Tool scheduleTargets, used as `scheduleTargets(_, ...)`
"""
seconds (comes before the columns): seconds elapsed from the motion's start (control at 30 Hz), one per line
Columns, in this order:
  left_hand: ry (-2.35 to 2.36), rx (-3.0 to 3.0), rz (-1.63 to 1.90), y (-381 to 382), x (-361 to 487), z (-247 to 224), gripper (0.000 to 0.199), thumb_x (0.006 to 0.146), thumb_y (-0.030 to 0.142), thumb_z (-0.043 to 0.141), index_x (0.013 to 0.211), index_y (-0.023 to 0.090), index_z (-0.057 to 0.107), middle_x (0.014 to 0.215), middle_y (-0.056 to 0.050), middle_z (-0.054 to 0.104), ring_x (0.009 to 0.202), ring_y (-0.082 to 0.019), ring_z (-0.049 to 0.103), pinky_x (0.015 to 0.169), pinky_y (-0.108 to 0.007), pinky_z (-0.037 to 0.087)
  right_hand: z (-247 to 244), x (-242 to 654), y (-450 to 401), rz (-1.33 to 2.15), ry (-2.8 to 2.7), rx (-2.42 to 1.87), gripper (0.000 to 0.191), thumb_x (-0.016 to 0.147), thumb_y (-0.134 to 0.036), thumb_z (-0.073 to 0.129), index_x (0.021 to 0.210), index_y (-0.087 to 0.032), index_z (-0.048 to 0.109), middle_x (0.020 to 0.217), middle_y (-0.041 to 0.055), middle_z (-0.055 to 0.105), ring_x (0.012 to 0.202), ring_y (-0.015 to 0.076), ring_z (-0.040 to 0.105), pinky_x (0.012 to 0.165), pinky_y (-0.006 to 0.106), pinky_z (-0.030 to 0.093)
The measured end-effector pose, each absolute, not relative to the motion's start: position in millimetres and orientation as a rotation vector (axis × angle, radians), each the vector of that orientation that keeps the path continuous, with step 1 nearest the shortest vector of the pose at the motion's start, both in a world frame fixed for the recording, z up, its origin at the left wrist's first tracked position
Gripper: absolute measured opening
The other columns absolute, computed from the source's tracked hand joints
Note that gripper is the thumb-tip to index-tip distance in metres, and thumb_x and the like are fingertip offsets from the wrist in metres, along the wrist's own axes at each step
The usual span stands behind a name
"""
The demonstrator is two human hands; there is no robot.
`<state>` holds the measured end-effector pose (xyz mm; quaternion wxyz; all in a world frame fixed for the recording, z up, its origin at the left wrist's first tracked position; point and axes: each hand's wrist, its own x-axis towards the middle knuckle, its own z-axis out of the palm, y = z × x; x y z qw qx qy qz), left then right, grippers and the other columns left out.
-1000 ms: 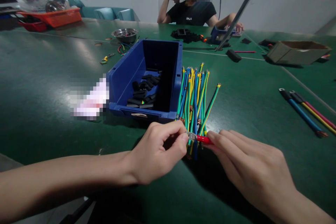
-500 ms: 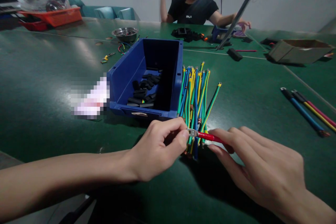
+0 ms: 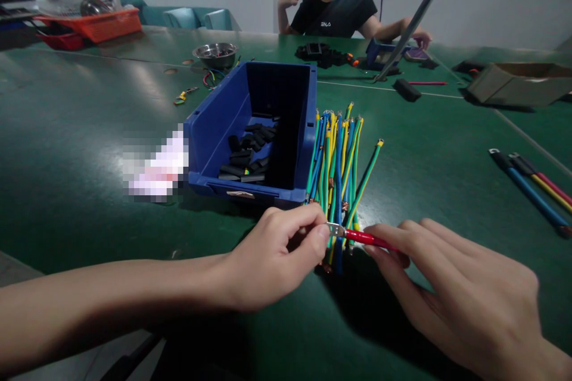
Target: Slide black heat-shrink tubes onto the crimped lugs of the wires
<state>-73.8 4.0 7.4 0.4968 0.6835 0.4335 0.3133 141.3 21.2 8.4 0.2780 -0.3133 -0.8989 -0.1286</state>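
Note:
A short red cable (image 3: 363,239) with a silver ring lug on its left end is held between my two hands, above the table. My left hand (image 3: 286,253) pinches the lug's tip between thumb and forefinger. On the red insulation my right hand (image 3: 460,286) is closed, thumb below and fingers above, hiding the cable's other end. Under and behind it lies a bundle of green-yellow and blue cables (image 3: 338,161), with lugs at the far ends and bare copper showing in places. Left of the bundle stands a blue bin (image 3: 210,122) with black sleeve pieces (image 3: 241,158) inside.
At right lie blue, yellow and red cables with black ends (image 3: 531,190). A cardboard box (image 3: 518,86) and black block (image 3: 406,90) sit farther back. A metal bowl (image 3: 215,55) and orange basket (image 3: 107,25) are at back left. Another person (image 3: 337,15) sits across the table.
The view has shifted slightly, so most things appear a little to the right. My right hand's thumb is now closer against the red cable. The person opposite has lowered one raised hand a little.

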Motion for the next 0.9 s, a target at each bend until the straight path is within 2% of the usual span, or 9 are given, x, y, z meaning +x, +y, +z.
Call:
scheduleTargets(0.47, 1.076, 1.595, 0.754, 4.4, -73.1, 6.3, 0.022, 0.101, 0.028, 0.038, 0.087, 0.017, 0.05, 0.058, 0.007, 0.049, 0.044, -0.004, 0.042, 0.045, -0.015, 0.033, 5.3, 148.5, 29.6, -0.272, -2.439, -0.861, 0.007, 0.092, -0.021, 0.054, 0.097, -0.017, 0.057, 0.073, -0.0011, 0.06, 0.063, 0.0099, 0.053, 0.058, 0.024, 0.034)
scheduleTargets(0.9, 0.976, 1.602, 0.764, 4.4, -74.7, 5.5, 0.02, 0.1, 0.024, 0.035, 0.087, 0.017, 0.048, 0.06, 0.006, 0.05, 0.046, -0.005, 0.042, 0.046, -0.017, 0.034, 6.5, 149.0, 30.9, -0.248, -2.458, -0.803, 0.006, 0.093, -0.019, 0.052, 0.097, -0.018, 0.056, 0.075, 0.0, 0.063, 0.063, 0.0097, 0.057, 0.059, 0.023, 0.038)
